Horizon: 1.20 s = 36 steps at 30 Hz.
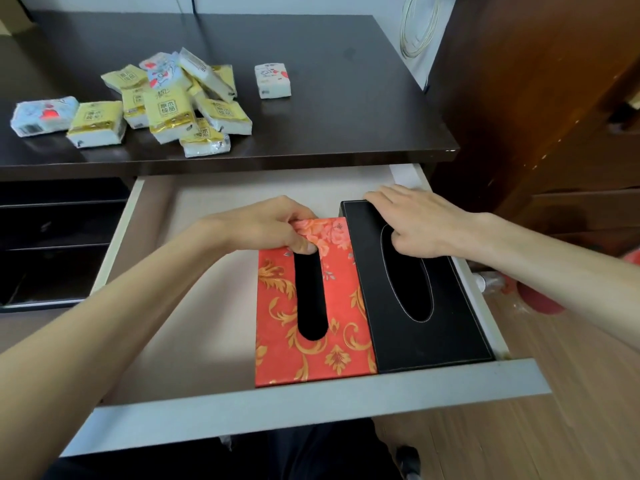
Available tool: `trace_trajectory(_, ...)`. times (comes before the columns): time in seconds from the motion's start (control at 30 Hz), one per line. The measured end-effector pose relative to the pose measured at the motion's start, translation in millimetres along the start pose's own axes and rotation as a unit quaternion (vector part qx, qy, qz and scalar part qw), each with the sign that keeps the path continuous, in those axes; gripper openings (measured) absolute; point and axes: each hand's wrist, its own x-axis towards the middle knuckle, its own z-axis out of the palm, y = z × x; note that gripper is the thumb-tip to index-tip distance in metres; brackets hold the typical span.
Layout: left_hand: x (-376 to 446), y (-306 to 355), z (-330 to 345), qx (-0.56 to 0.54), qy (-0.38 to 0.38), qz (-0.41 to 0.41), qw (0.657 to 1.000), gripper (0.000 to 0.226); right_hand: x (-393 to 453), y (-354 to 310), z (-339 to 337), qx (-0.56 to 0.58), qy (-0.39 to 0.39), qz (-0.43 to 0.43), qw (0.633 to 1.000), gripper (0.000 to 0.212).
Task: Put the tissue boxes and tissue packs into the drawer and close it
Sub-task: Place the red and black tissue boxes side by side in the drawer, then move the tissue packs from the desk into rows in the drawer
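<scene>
1. Red tissue box (341, 344), gold leaf pattern, long dark slot on top: lies flat in the open drawer (304, 412), against its front wall.
2. Black tissue box (450, 327), oval slot: in the same drawer, touching the red one, hard by the right wall.
3. Left hand (273, 225): pinches the red box's far end, thumb at the slot's tip.
4. Right hand (415, 220): fingers loosely spread over the black box's far end, thumb at its slot (grasp or mere rest, cannot tell).
5. Tissue packs (169, 105): heaped on the dark desk (346, 116) above the drawer, mostly yellow with Chinese print; pale blue pack (44, 116) leftmost; white pack (272, 80) apart, right.
</scene>
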Motion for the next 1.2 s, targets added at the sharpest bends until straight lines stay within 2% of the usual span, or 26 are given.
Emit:
trace_trajectory(0.17,-5,-1,6,0.016,0.007,-0.008,1.0,0.02,-7,-6,2,0.007,-0.008,0.019,1.0,0.075)
trace_trajectory(0.27,-8,2,10,0.041,0.019,-0.009,0.999,0.023,-7,-8,-5,0.012,-0.041,0.03,0.999,0.077)
trace_trajectory(0.37,-15,6,8,0.053,0.019,-0.001,0.998,0.031,7,-3,-34,0.079,-0.136,0.046,0.986,0.059)
trace_trajectory(0.43,-22,10,1,0.019,0.027,0.009,0.999,0.035,22,-3,-62,0.154,-0.149,0.03,0.976,0.049)
trace_trajectory(0.53,-37,12,-25,-0.029,0.101,0.022,0.994,0.031,47,-10,-99,0.28,-0.03,-0.011,0.96,0.043)
trace_trajectory(0.67,-60,0,-77,-0.073,0.261,0.055,0.961,0.019,93,-32,-125,0.389,0.104,-0.043,0.914,0.038)
trace_trajectory(0.77,-66,-22,-111,0.012,0.423,0.035,0.906,0.021,134,-53,-124,0.387,0.137,-0.049,0.911,0.04)
trace_trajectory(0.8,-65,-31,-119,0.058,0.447,0.019,0.892,0.028,147,-60,-122,0.382,0.137,-0.053,0.912,0.044)
trace_trajectory(0.87,-62,-49,-128,0.147,0.424,-0.023,0.893,0.049,169,-73,-115,0.345,0.138,-0.064,0.926,0.051)
trace_trajectory(0.93,-57,-66,-129,0.212,0.386,-0.053,0.896,0.06,183,-80,-104,0.269,0.147,-0.071,0.949,0.053)
trace_trajectory(1.0,-55,-79,-130,0.257,0.393,-0.048,0.882,0.056,189,-80,-92,0.225,0.173,-0.077,0.956,0.045)
trace_trajectory(1.13,-58,-84,-135,0.291,0.412,-0.02,0.863,0.037,189,-77,-85,0.206,0.241,-0.051,0.947,0.016)
trace_trajectory(1.2,-62,-83,-134,0.282,0.423,-0.008,0.861,0.036,184,-77,-86,0.213,0.263,-0.029,0.941,0.014)
